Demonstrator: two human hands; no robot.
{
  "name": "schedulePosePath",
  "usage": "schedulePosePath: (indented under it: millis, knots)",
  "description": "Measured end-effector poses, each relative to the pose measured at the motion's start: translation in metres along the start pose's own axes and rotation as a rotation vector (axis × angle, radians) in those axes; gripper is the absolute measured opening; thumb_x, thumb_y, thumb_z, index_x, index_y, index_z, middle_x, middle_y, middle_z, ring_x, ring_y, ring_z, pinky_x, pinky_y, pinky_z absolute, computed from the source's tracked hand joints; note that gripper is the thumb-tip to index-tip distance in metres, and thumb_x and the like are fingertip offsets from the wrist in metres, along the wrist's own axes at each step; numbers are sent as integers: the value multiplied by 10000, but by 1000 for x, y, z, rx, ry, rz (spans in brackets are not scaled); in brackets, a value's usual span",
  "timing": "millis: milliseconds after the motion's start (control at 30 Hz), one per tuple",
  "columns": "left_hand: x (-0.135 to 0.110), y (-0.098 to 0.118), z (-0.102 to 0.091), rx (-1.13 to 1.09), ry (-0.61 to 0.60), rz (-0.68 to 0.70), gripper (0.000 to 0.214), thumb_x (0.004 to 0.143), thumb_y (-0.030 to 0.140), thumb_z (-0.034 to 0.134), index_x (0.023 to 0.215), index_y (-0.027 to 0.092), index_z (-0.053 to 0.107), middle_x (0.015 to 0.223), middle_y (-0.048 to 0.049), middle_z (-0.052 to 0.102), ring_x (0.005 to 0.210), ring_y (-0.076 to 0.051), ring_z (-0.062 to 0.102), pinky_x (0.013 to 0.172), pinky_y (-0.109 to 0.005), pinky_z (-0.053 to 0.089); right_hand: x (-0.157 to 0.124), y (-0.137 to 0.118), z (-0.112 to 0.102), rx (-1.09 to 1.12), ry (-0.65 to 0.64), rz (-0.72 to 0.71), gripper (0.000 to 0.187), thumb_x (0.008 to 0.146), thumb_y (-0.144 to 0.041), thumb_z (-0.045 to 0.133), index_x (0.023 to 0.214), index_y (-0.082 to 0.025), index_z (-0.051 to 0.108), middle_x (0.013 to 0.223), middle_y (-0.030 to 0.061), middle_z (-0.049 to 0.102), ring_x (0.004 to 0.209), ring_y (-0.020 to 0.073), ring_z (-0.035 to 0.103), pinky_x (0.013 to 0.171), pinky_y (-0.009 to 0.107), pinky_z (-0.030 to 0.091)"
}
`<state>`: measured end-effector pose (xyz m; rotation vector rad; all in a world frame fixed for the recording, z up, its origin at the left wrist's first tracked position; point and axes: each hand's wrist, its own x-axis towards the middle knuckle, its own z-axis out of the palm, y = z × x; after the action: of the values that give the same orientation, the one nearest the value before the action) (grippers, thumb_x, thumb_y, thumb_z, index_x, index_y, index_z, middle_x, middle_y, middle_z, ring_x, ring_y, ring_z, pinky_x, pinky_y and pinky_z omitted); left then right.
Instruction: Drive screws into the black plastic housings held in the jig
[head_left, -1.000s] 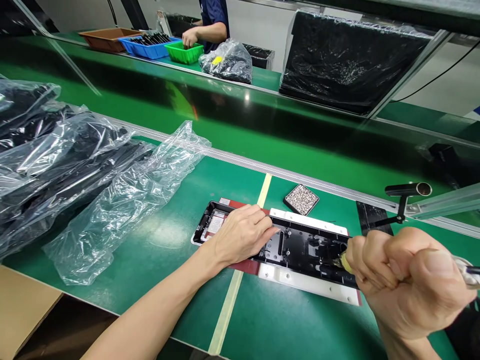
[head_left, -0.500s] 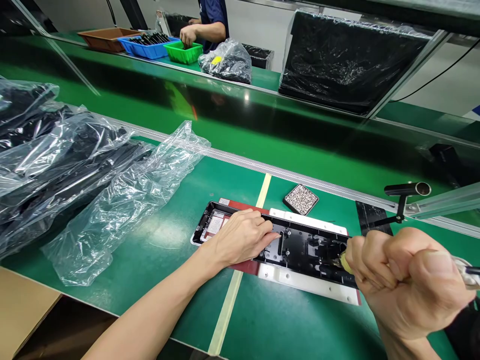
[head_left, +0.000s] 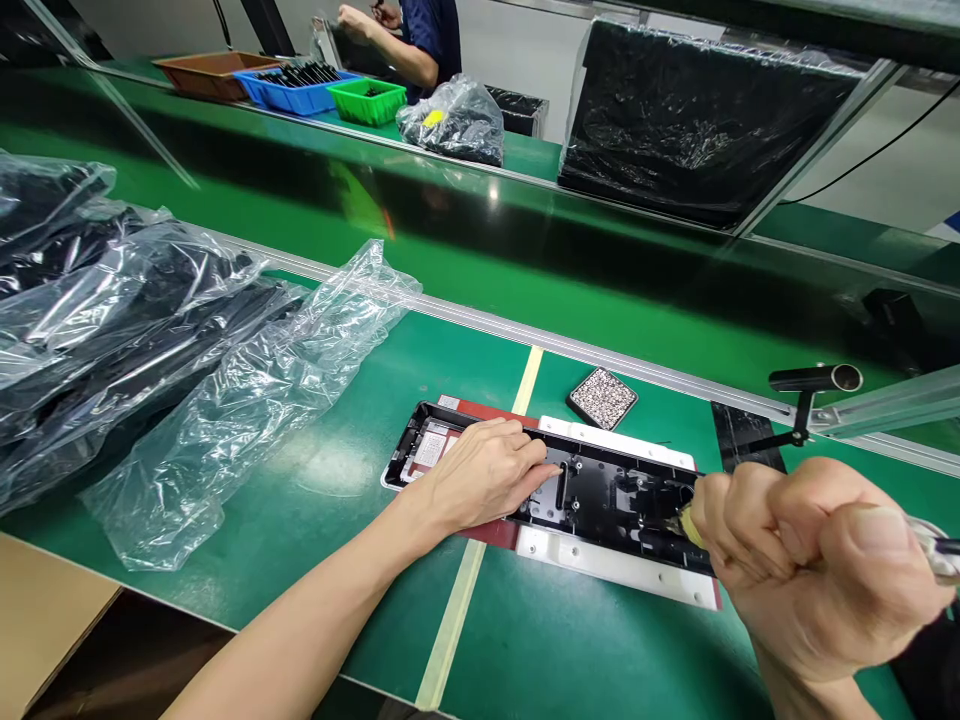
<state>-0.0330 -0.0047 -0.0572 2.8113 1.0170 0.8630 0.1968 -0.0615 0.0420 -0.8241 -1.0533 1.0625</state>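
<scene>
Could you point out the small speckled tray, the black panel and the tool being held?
small tray [head_left: 602,398]: head view, middle of its speckled top.
black panel [head_left: 600,495]: head view, bare middle section.
tool [head_left: 684,523]: head view, yellow collar near its tip.

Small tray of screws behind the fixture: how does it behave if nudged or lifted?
Screw tray probably slides easily: flat base on the smooth green mat. Likely heavy for its size, packed with metal screws. Looks shallow and full to the rim, so tilting could spill them.
</scene>
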Motion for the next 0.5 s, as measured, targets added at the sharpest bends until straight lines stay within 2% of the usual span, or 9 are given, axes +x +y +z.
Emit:
schedulePosePath:
  millis: [500]
  knots:
    - [0,0,-1,9,-11,-8,419,1109,358,528,727,195,579,631,11,588,596,-172,560,625,-332,435,0,3,1,13,43,-3,485,871,-422,778,551,-217,477,451,-58,296,381,87,256,361,280,207]
